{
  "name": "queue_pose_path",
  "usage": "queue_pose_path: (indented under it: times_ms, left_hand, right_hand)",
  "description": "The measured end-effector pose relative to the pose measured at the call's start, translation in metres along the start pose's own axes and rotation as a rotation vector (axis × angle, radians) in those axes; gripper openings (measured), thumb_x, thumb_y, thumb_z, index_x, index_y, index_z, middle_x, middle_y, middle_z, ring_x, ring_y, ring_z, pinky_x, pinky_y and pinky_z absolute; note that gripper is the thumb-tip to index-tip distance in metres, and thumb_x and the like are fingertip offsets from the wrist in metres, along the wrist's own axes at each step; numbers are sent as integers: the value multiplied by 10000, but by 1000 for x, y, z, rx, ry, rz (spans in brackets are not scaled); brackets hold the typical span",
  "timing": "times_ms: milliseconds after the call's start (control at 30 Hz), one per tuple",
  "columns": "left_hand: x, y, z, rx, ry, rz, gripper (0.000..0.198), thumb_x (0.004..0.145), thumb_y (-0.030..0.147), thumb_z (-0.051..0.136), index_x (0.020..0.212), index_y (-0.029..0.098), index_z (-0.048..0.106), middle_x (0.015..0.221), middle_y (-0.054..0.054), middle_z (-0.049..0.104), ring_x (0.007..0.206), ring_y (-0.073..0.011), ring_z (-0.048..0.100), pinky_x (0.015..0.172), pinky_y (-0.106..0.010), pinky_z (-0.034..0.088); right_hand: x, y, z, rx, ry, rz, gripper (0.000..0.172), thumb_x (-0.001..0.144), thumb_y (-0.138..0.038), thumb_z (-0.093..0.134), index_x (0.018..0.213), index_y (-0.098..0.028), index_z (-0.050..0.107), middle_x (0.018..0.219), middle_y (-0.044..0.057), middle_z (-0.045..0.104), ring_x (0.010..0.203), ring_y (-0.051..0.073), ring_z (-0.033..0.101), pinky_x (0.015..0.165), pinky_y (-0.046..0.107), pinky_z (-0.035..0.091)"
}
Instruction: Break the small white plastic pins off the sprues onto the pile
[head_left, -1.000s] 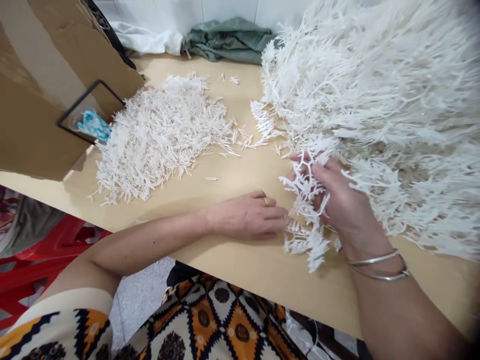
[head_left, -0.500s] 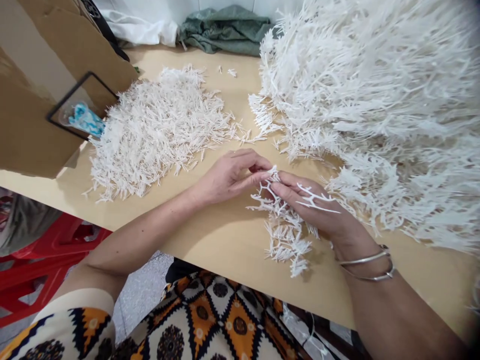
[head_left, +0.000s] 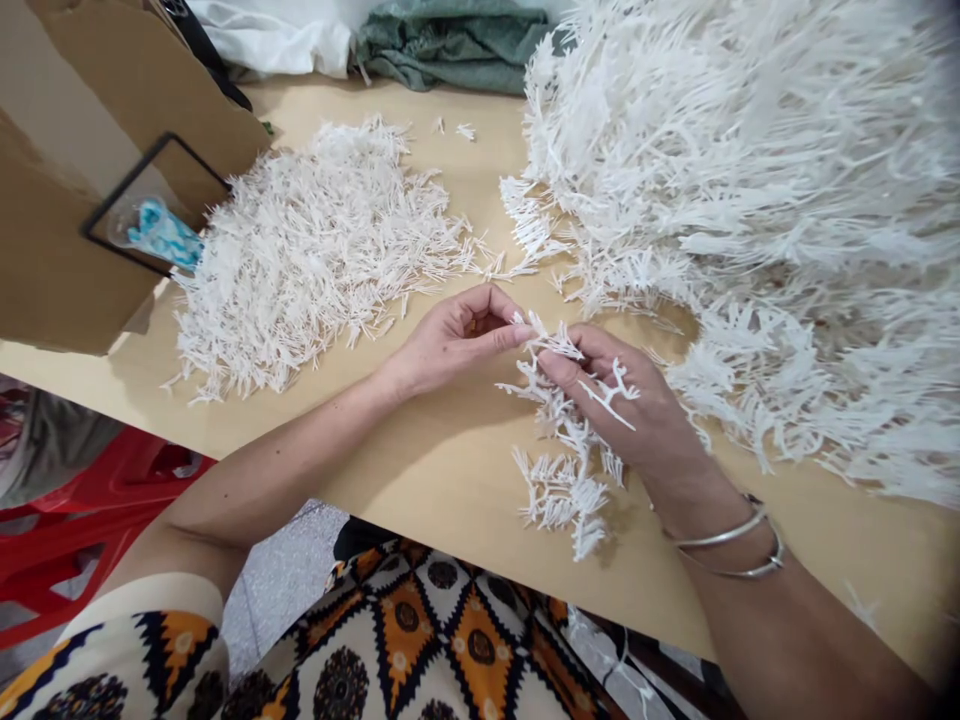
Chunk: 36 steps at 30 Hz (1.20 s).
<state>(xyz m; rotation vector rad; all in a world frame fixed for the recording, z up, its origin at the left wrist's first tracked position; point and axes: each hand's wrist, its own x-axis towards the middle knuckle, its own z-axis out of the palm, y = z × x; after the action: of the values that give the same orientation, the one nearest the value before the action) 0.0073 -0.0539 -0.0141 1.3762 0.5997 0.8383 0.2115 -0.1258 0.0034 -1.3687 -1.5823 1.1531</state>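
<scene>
Head view, read as a clock face from its centre: a white sprig (head_left: 551,345) sits just off centre towards 3 o'clock, above the tabletop (head_left: 420,470). The left hand (head_left: 450,335) has its grip pinched on the sprig's tip — the right hand (head_left: 652,420) has its grip closed around the strands beside it. A lower clump (head_left: 566,495) lies towards 5 o'clock; whether it joins the sprig, I cannot tell. Best handling, I judge: steady with the right, pinch near a fork, use short, light pulls — thin tips probably snag. Between 9 and 10 o'clock a cardboard box (head_left: 52,260) stands, its contents hidden; near it, a clear cup (head_left: 121,220) shows something blue and white. A loose pile (head_left: 322,260) at 10 o'clock and a larger heap (head_left: 750,200) at 2 lie uncontained.
</scene>
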Motion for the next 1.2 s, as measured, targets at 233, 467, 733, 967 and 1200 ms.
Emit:
queue_pose_path:
  times_ms: [233, 467, 733, 967, 1200]
  left_hand:
    - [1, -5, 0, 245, 97, 66, 343, 945, 512, 705, 923, 183, 609, 801, 13, 605, 715, -79, 541, 683, -233, 457]
    - [-2, -11, 16, 340, 245, 44, 227, 996, 395, 620, 907, 193, 564, 811, 7, 626, 749, -95, 594, 739, -246, 502]
    - [-4, -14, 18, 263, 313, 36, 283, 971, 445, 670, 915, 183, 577, 773, 12, 661, 731, -89, 625, 730, -241, 510]
    - [-4, -10, 11, -34, 181, -5, 414, 815, 473, 839, 969, 175, 598, 856, 30, 659, 763, -70, 673, 790, -237, 574]
    - [-3, -14, 15, 157, 234, 83, 376, 916, 369, 759, 1157, 215, 515, 874, 23, 654, 763, -77, 671, 772, -230, 574]
  right_hand:
    - [1, -6, -1, -60, -46, -5, 216, 977, -339, 583, 799, -243, 510, 716, -21, 425, 675, 148, 399, 680, 318, 374]
    - [3, -10, -1, -44, -77, -16, 173, 973, -311, 572, 822, -244, 522, 717, -28, 419, 659, 143, 385, 660, 320, 342]
    - [6, 3, -9, -101, -82, 30, 197, 973, -339, 586, 812, -238, 533, 698, -27, 426, 643, 137, 395, 642, 315, 339]
    - [4, 4, -8, -35, 24, 109, 316, 976, -459, 613, 776, -245, 493, 681, -15, 419, 599, 135, 367, 570, 308, 326]
    - [4, 6, -10, -19, -81, 68, 282, 993, -390, 601, 788, -233, 489, 699, -32, 388, 619, 119, 352, 596, 303, 307]
